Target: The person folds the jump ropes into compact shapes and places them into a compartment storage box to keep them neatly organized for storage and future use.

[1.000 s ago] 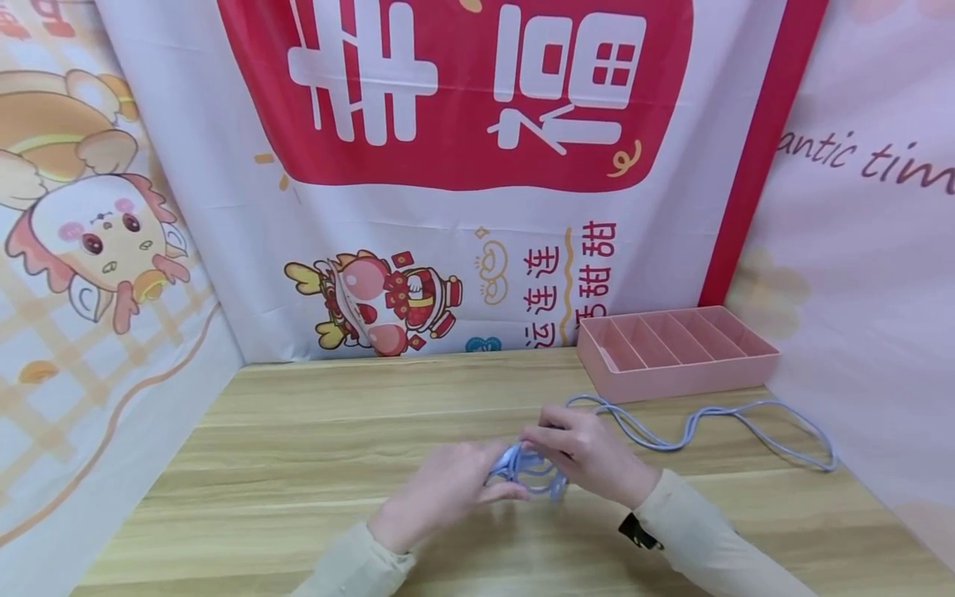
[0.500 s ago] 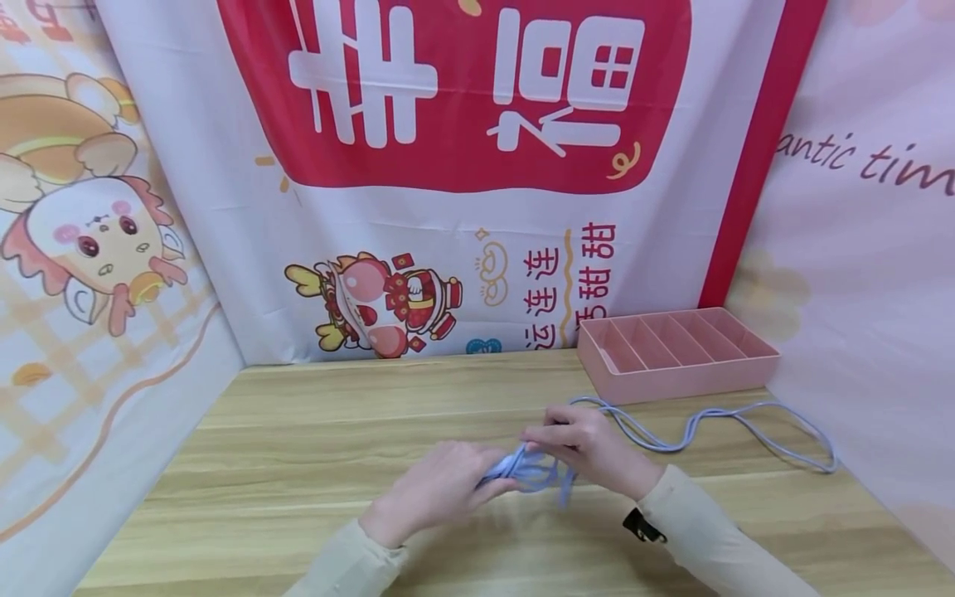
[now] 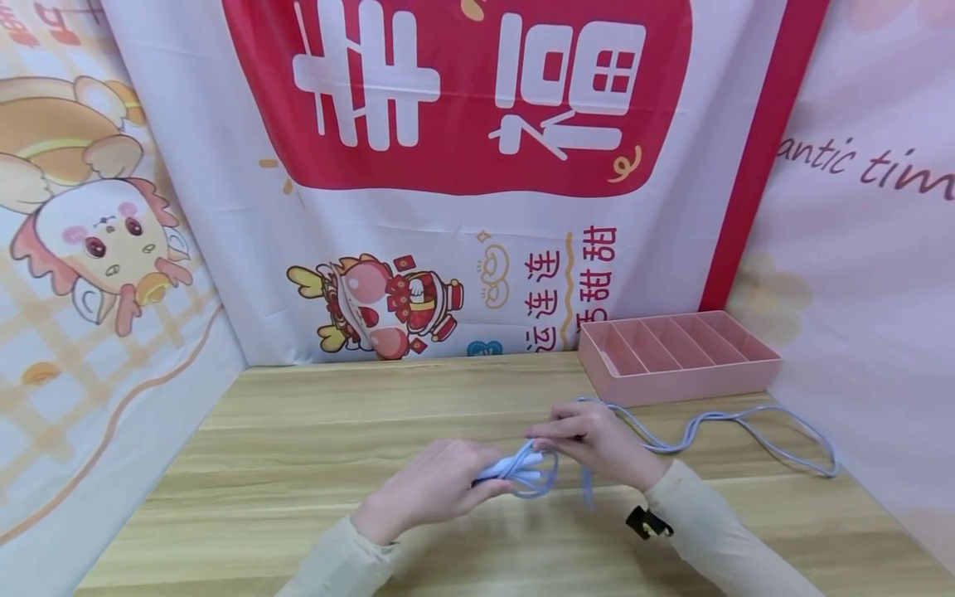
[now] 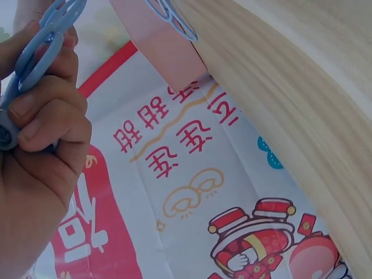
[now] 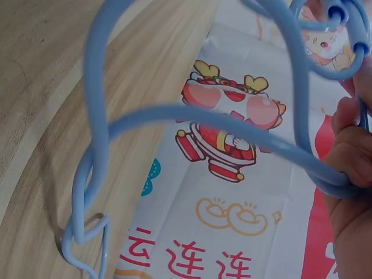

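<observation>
My left hand point(image 3: 429, 485) grips the pale blue handles point(image 3: 515, 466) of a jump rope, with turns of its cord around them. In the left wrist view the fingers curl over a round handle end point(image 4: 6, 135), and cord loops rise above the fist. My right hand point(image 3: 597, 439) pinches the cord just right of the bundle. Cord point(image 5: 232, 125) runs from its fingers across the right wrist view, where tube-like handle ends point(image 5: 357, 35) show at the upper right. The remaining doubled cord point(image 3: 694, 431) trails in a wavy line over the table to the right.
A pink divided box point(image 3: 679, 377) with several compartments stands at the table's back right, behind the trailing cord. Printed cloth hangings point(image 3: 418, 215) enclose the wood-grain table point(image 3: 313, 431) at the back and both sides. A black clip point(image 3: 647, 523) shows by the right cuff.
The right hand has shifted slightly right, and the cord hanging below it has swung right. The left hand has moved slightly left with the handles, which show more plainly now.
</observation>
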Tool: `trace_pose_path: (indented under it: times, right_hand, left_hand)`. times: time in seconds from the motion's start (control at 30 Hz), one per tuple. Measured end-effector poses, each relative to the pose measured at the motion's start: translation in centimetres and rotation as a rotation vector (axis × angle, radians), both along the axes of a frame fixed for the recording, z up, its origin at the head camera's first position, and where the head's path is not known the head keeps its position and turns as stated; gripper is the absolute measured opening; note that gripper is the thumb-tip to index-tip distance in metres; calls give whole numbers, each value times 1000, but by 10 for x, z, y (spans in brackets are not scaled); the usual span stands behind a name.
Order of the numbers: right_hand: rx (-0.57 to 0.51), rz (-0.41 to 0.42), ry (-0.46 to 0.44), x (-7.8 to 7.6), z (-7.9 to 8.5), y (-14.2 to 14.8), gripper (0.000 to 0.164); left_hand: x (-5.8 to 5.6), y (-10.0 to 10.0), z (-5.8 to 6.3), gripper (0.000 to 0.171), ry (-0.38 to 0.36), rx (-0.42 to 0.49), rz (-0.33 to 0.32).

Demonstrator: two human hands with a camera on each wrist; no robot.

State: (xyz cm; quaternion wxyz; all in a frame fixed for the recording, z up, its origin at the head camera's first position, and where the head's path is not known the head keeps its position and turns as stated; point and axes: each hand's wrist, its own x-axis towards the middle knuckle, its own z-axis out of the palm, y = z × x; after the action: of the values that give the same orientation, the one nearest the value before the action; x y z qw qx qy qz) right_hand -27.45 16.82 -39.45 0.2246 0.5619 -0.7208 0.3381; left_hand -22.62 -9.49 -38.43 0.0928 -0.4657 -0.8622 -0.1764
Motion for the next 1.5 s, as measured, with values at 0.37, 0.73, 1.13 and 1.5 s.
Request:
trace_pose_path:
  times: [0.37, 0.73, 1.13, 1.5]
  right_hand:
    - [31, -76, -152, 1, 0, 5, 28]
    - [5, -50, -402, 10, 16, 9, 24]
    - [16, -97, -430, -5, 1, 16, 14]
    - [68, -74, -396, 11, 7, -3, 20]
  left_hand:
    - [-2, -2, 4, 21, -108, 35, -36]
    - [-5, -6, 7, 21, -313, 231, -100]
    - [-1, 0, 11, 26, -498, 526, 147]
    - [7, 6, 16, 50, -421, 750, 245]
